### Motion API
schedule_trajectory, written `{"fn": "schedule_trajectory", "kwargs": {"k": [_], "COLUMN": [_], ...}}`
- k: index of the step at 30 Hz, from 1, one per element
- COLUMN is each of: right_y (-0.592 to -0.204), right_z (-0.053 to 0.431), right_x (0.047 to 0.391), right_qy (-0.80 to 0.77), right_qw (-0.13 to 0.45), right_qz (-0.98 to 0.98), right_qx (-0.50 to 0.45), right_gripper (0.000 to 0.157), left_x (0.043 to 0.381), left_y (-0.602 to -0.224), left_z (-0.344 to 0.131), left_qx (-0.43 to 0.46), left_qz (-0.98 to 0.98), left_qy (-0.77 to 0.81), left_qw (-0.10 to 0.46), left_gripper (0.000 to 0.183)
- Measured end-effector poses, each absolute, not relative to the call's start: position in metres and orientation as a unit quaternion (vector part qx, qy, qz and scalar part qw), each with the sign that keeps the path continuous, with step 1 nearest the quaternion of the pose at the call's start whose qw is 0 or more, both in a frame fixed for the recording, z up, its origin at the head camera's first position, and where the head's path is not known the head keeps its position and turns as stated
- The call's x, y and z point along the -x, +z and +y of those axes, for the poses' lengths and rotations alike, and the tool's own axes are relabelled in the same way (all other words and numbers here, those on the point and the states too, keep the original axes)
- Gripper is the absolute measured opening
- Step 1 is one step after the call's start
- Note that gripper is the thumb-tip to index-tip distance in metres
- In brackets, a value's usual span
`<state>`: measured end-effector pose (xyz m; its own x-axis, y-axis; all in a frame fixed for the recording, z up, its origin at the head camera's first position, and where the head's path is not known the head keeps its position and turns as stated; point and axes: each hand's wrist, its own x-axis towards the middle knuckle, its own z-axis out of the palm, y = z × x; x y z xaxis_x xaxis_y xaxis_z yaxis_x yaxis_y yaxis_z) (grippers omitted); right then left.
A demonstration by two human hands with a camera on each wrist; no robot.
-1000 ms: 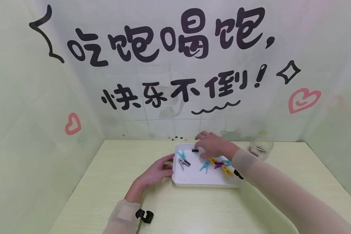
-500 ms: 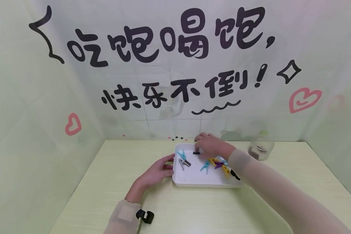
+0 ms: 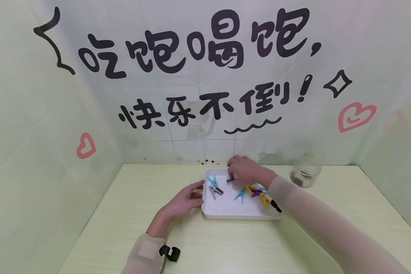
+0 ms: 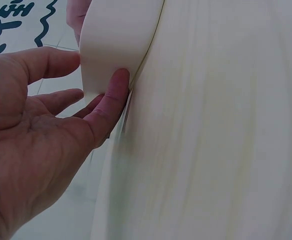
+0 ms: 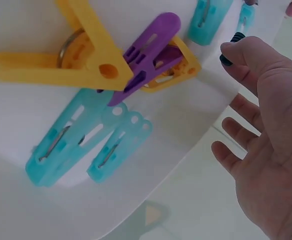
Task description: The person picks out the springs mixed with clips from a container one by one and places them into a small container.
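Observation:
A white tray lies on the table with clothespins in it. My right hand is over its back part, thumb and index finger pinching a small black ribbed spring. Part of the spring shows beside the fingers in the head view; the other fingers reach out past the tray's edge. Near it are a light-blue clothespin, a purple clothespin and yellow clothespins. My left hand rests its fingertips on the tray's left outer wall.
A grey clothespin and another light-blue clothespin lie at the tray's left, with a short dark piece beside them. A clear glass jar with dark bits inside stands right of the tray. A printed curtain closes the table's back edge.
My right hand has come down slightly and left onto the black spring, which has shifted a little towards me and tilted. The left hand and the tray have stayed still.

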<state>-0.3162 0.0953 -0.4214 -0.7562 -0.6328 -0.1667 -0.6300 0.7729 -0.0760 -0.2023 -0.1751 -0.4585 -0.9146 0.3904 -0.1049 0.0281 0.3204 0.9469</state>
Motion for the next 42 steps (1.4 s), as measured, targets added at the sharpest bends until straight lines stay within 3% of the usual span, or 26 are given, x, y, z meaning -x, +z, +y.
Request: {"fn": "schedule_trajectory", "kwargs": {"k": [42], "right_y": [-0.382], "right_z": [0.188], "right_x": [0.287], "right_qy": [-0.209], "right_qw": [-0.031], "right_qz": [0.925], "right_qx": [0.316], "right_gripper": [0.009], "left_x": [0.205], "left_y": [-0.463], "left_z": [-0.175], "left_qx": [-0.131], "left_qz": [0.807], "left_qy": [0.555], "left_qw": [0.156], "left_gripper": [0.068]}}
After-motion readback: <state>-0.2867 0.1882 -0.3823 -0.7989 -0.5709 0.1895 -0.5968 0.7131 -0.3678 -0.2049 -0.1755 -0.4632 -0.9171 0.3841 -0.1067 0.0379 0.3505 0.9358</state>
